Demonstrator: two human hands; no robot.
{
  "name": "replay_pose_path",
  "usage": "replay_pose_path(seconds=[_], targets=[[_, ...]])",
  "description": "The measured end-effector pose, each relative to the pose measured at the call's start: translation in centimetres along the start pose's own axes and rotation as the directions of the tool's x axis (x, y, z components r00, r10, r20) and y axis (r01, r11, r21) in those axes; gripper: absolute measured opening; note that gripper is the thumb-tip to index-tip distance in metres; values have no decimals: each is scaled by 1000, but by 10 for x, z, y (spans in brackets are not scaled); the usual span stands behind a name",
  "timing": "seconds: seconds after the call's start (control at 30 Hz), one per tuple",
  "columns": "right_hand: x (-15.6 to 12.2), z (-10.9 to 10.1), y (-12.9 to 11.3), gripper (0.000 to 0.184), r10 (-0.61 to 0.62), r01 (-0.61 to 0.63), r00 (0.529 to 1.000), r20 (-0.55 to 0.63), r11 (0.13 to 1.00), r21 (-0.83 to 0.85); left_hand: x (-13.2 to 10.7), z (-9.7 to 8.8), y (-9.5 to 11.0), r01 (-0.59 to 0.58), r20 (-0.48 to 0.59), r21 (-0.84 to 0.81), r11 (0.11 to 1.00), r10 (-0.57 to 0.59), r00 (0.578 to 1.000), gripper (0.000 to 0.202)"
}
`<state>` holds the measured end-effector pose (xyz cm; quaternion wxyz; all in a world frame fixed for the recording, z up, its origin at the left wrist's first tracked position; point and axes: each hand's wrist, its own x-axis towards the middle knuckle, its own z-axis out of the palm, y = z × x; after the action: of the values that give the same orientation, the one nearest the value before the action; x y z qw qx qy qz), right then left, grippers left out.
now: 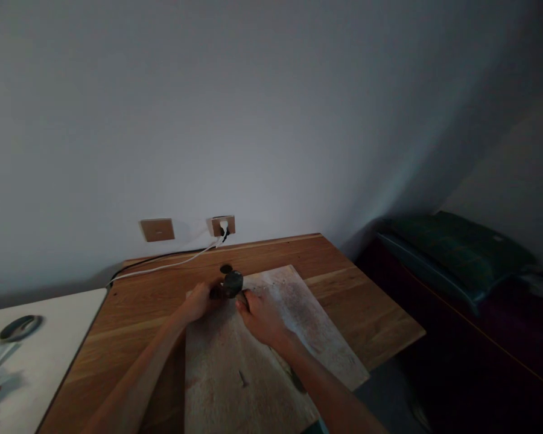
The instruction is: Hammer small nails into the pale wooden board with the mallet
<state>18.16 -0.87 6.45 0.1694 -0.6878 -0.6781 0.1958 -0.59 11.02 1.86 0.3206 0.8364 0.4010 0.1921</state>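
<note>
My right hand [262, 316] is closed around the handle of a hammer, close to its dark, rounded head [233, 283]. The head is over the far edge of a worn, pale wooden board [217, 374]. My left hand [202, 299] is just left of the head, its fingers curled in toward it. The head and shadow hide those fingertips, so what they hold cannot be made out. A single nail [242, 378] lies loose on the board, nearer to me. Part of a long, dark-ended piece [296, 381] shows beneath my right forearm; whether it belongs to the hammer cannot be told.
The board rests on a brown wooden table [344, 295] against a wall. A round dark hole [226, 268] is behind the hammer head. A white cable [176, 264] runs to a wall socket [223, 225]. A roll of tape [20, 327] lies on a white table [63, 337] at left.
</note>
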Motion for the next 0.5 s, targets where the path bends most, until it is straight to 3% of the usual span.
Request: replay_pose_path(seconds=[0.17, 0.5], targets=[[-2, 4, -3, 34, -4, 5, 1000, 17, 999, -45, 2, 1, -6, -47, -53, -47, 998, 45, 998, 48], [-7, 6, -7, 32, 32, -31, 999, 34, 999, -34, 5, 1, -8, -73, 33, -121, 990, 77, 996, 44]])
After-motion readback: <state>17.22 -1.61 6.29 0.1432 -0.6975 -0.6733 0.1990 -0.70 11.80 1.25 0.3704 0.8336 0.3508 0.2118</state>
